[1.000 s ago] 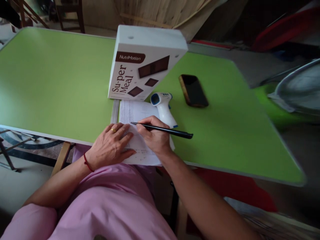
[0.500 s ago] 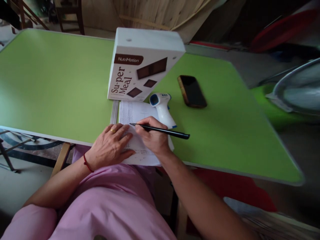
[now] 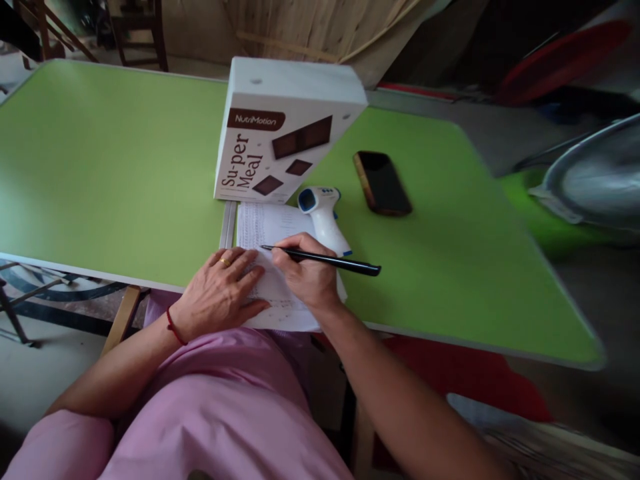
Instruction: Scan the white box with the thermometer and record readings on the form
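Observation:
A black pen point(image 3: 335, 259) is pinched in my right hand point(image 3: 307, 273), its tip at the written sheet of paper point(image 3: 273, 223). Handwriting covers parts of the sheet, which lies at the table's near edge. My left hand point(image 3: 223, 287) lies flat with fingers apart on the left side of the paper. Just beyond my right hand a white and blue infrared thermometer point(image 3: 325, 220) rests on the paper's upper right corner. Behind the sheet stands a white box point(image 3: 250, 153) labelled "NutriMotion Super Meal".
A dark phone in a brown case point(image 3: 383, 183) lies right of the box. The green table point(image 3: 110, 167) has a metal seam near the paper. Beyond its right end is a bright green object point(image 3: 530, 200); a wooden chair point(image 3: 137, 30) stands behind.
The view has shifted very slightly. Both hands stay in nearly the same place, and the pen is still in my right hand.

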`<state>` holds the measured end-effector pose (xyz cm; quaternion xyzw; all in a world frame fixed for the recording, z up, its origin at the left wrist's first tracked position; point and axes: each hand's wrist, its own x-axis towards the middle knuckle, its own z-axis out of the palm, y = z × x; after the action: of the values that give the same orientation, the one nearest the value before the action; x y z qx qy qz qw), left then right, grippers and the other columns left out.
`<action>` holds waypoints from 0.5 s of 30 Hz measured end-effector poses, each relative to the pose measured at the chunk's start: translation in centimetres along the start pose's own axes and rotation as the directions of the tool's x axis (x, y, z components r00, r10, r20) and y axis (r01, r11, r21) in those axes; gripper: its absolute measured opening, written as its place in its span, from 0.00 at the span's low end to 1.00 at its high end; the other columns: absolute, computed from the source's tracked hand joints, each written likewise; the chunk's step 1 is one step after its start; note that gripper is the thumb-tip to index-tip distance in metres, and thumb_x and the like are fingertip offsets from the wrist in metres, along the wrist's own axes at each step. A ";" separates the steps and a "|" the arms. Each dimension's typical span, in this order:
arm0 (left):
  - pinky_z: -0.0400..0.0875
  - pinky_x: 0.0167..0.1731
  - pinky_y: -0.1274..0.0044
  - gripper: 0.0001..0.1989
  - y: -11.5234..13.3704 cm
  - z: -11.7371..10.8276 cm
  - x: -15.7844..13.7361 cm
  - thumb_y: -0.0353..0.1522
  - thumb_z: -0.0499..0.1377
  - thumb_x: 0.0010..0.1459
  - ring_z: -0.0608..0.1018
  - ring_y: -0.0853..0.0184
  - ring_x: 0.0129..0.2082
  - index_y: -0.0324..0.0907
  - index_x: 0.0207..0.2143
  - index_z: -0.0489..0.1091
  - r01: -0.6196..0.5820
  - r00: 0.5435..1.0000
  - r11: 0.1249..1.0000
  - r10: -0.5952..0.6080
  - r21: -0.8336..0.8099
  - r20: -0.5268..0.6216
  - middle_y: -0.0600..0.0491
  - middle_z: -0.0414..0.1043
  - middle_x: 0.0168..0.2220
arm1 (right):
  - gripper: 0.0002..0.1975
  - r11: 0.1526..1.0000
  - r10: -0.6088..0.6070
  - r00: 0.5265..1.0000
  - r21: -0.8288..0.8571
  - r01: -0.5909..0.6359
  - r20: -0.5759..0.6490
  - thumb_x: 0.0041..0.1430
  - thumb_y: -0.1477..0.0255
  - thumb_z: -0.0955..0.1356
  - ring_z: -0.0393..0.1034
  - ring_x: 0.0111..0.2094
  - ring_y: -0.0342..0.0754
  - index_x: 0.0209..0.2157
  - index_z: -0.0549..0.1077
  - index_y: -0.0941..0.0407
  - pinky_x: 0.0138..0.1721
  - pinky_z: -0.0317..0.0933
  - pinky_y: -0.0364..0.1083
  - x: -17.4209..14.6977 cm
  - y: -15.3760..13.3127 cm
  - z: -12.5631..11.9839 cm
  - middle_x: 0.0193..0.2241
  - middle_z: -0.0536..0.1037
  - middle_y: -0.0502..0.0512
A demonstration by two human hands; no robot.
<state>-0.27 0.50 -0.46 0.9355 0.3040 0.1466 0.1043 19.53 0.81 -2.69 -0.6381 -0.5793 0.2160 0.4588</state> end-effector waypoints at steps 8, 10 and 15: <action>0.71 0.59 0.56 0.23 0.0 0.1 0.0 0.45 0.60 0.71 0.74 0.47 0.61 0.35 0.56 0.73 0.006 1.000 1.000 -0.006 -0.024 0.015 0.34 0.72 0.62 | 0.07 0.999 -0.031 0.998 0.018 0.031 0.048 0.54 0.64 0.69 0.66 0.22 0.46 0.26 0.72 0.51 0.26 0.65 0.45 0.0 0.0 -0.2 0.20 0.75 0.47; 0.71 0.59 0.55 0.24 0.0 0.1 0.0 0.45 0.60 0.71 0.74 0.47 0.61 0.35 0.57 0.73 0.008 1.000 0.999 -0.007 -0.033 0.017 0.34 0.71 0.62 | 0.07 1.000 -0.026 0.998 0.016 0.025 0.053 0.54 0.64 0.69 0.66 0.22 0.46 0.26 0.72 0.51 0.26 0.65 0.45 0.0 0.1 -0.2 0.20 0.75 0.47; 0.71 0.59 0.56 0.23 -0.1 0.1 0.0 0.45 0.60 0.71 0.74 0.48 0.60 0.35 0.56 0.74 0.004 1.000 1.000 -0.004 -0.015 0.012 0.35 0.72 0.62 | 0.07 1.000 -0.021 0.999 0.005 0.021 0.031 0.54 0.64 0.68 0.65 0.22 0.46 0.26 0.72 0.51 0.26 0.64 0.45 0.0 0.2 -0.2 0.20 0.75 0.47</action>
<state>-0.26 0.54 -0.57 0.9349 0.3042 0.1432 0.1133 19.77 0.74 -2.74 -0.6274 -0.5927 0.2225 0.4533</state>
